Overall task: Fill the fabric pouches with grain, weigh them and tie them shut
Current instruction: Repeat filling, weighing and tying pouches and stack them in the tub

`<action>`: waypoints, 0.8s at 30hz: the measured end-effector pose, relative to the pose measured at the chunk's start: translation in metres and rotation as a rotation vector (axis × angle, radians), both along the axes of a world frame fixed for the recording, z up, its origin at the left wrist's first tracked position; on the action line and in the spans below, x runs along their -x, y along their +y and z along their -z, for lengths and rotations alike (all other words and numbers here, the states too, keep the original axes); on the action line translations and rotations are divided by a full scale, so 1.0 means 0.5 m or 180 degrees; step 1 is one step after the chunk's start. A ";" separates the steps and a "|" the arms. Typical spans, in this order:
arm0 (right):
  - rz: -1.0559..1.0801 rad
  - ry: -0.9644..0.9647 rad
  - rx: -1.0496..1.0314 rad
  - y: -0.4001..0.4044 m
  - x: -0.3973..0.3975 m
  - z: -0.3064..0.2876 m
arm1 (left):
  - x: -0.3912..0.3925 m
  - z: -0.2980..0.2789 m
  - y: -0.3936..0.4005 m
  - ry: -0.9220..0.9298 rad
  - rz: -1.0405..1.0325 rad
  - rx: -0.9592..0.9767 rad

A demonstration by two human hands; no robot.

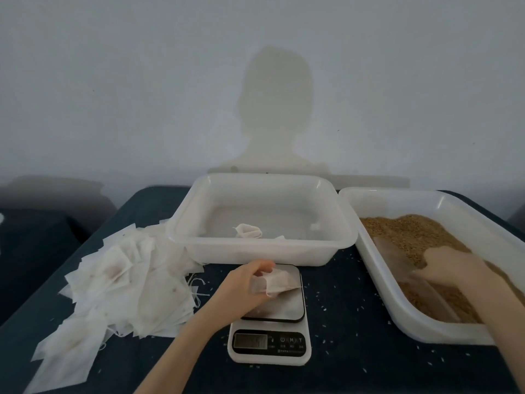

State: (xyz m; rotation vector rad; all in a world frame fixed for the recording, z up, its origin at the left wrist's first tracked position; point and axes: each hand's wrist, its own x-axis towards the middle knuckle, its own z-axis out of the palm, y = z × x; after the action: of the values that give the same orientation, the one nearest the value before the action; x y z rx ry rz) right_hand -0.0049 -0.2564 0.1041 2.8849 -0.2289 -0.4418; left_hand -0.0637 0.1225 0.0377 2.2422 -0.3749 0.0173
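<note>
2 bare hands work over a dark blue table (349, 302) speckled with stray grains. Nearest sits a white digital kitchen scale (269, 341) with a steel platform (its display is too blurred to read). Above the platform, the left hand (245, 282) pinches a small white fabric pouch (277, 281) between curled fingers and thumb. To its left sprawls a heap of flat white empty pouches (125, 280). On the right, the right hand (451, 265) reaches into a white plastic tray (409, 322) of brown grain (412, 231), gripping a clear plastic scoop (409, 274). Farther back, a translucent white plastic tub (261, 251) holds 1 filled, tied pouch (247, 231) and a few scraps.
</note>
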 end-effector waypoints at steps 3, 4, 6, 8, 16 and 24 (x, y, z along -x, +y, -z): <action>-0.0388 -0.1091 -0.0166 0.057 0.022 -0.038 | 0.013 0.004 0.026 0.0159 0.0156 0.0092; -0.0597 -0.1383 -0.0584 0.090 0.035 -0.046 | 0.017 0.005 0.033 0.0217 0.0209 0.0146; -0.1142 -0.1490 -0.1396 0.172 0.070 -0.052 | 0.024 0.007 0.044 0.0320 0.0274 0.0348; -0.1556 -0.1211 -0.1788 0.249 0.102 -0.037 | 0.025 0.012 0.053 0.0355 0.0260 0.0661; -0.1807 -0.1376 -0.2274 0.339 0.111 0.079 | 0.018 0.055 0.086 0.0082 -0.0815 0.1769; -0.1739 -0.1513 -0.2551 0.356 0.119 0.115 | 0.019 0.077 0.082 -0.0362 -0.1303 0.2134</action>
State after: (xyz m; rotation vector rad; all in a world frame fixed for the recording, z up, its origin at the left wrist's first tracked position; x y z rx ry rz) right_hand -0.0646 -0.0784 0.0465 3.5545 0.8409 0.3465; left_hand -0.0731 0.1633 -0.0009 1.6166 0.0434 0.4251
